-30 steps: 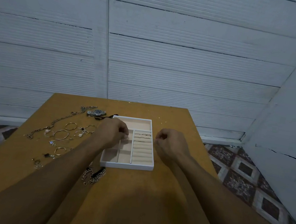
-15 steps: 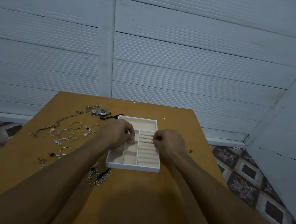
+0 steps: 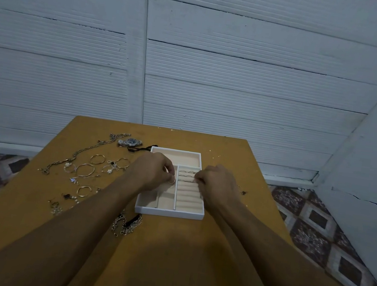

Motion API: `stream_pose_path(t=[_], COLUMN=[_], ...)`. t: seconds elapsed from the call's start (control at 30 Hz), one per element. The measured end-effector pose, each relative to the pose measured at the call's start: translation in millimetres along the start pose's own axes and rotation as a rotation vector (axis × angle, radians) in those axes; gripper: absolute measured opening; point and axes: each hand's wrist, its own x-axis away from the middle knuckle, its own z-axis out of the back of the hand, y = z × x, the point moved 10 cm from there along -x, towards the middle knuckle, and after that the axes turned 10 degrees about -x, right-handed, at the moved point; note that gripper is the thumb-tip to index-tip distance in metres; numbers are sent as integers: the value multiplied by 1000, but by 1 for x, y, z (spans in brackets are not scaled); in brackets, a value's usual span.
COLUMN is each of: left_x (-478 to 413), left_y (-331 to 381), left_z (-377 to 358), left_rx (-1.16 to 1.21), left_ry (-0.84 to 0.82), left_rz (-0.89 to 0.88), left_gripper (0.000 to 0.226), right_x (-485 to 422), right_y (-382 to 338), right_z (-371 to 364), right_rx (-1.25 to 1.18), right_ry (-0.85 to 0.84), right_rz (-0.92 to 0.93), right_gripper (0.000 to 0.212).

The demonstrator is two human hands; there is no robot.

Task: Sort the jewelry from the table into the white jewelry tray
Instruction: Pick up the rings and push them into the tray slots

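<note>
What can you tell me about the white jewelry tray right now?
The white jewelry tray is a shallow rectangular box with beige, fabric-looking lining, lying flat on the table. It has a wide far compartment, small left compartments and ring rolls on the right holding a few rings. The left hand and right hand are over it.

Two bare forearms reached into view from the bottom corners, with no sleeves visible anywhere along them. The left hand (image 3: 155, 171) and the right hand (image 3: 217, 183) wore no gloves. No watch or bracelet showed at either wrist, just behind each hand. Whether any finger carried a worn ring could not be told.
</note>
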Motion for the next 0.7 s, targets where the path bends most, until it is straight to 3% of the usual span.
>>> stream_pose_path(t=[0.57,0.7], left_x=[-5,-5], left_y=[5,7], left_z=[-7,-8], left_rx=[-12,-21], left_ry=[-5,5], left_rz=[-14,-23], left_gripper=[18,12], right_x=[14,14], right_y=[-6,-4], right_z=[-6,-7], right_rx=[139,122], right_ry=[-36,-39], right_rz=[93,76], right_gripper=[34,34])
